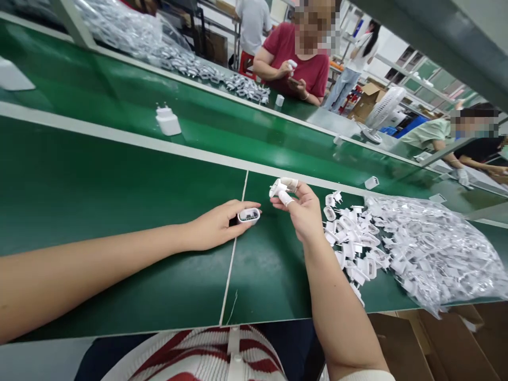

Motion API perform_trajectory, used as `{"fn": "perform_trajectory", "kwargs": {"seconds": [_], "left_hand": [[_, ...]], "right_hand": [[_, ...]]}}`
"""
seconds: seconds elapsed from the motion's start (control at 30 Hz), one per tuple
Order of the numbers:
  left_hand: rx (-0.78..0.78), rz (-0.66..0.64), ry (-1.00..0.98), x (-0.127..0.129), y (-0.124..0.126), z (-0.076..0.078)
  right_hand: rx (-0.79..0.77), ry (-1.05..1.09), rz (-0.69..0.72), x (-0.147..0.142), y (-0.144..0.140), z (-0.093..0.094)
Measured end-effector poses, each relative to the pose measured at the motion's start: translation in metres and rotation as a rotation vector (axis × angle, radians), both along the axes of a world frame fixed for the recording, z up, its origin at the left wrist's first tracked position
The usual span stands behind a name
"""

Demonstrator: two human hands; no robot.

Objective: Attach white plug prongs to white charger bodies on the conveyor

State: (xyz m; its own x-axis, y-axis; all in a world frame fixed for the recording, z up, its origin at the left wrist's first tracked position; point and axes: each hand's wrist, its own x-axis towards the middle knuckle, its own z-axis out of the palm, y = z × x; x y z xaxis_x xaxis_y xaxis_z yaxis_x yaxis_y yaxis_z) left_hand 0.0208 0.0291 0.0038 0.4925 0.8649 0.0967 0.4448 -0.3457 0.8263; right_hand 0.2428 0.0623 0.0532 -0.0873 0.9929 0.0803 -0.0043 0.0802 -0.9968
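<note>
My left hand is closed around a white charger housing, its open end facing me with dark and metallic parts inside. Just right of it and a little higher, my right hand pinches a white plug cap with pins between thumb and finger. White covers sit on those fingertips. The cap and the housing are apart. Beside my right wrist lies a loose pile of white plug caps on the green table.
A clear plastic bag full of white plug parts lies at the right. Beyond a pale rail, a green belt carries a white charger and others. A person in red works across the belt near more plug parts.
</note>
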Motion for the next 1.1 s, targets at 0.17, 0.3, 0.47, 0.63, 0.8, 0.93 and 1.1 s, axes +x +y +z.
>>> {"fn": "perform_trajectory", "kwargs": {"seconds": [0.17, 0.3, 0.47, 0.63, 0.8, 0.93, 1.1], "left_hand": [[0.047, 0.036, -0.043, -0.008, -0.011, 0.005], [0.036, 0.03, -0.111, -0.007, -0.003, 0.004], [0.005, 0.018, -0.183, -0.008, 0.002, 0.001], [-0.031, 0.02, -0.159, -0.009, 0.004, 0.001], [-0.054, 0.03, -0.146, -0.01, 0.005, 0.002], [-0.034, 0.028, -0.12, -0.01, 0.005, 0.002], [-0.044, 0.048, -0.126, -0.009, 0.004, 0.003]], "right_hand": [[0.21, -0.165, 0.082, -0.013, -0.01, 0.001], [0.286, -0.361, 0.093, -0.012, -0.023, 0.011], [0.494, -0.626, 0.17, -0.011, -0.041, 0.024], [0.7, -0.907, 0.246, -0.019, -0.045, 0.014], [0.725, -0.93, 0.252, -0.022, -0.044, 0.008], [0.852, -0.927, 0.198, -0.023, -0.045, 0.011], [0.843, -1.033, 0.221, -0.026, -0.048, 0.009]]}}
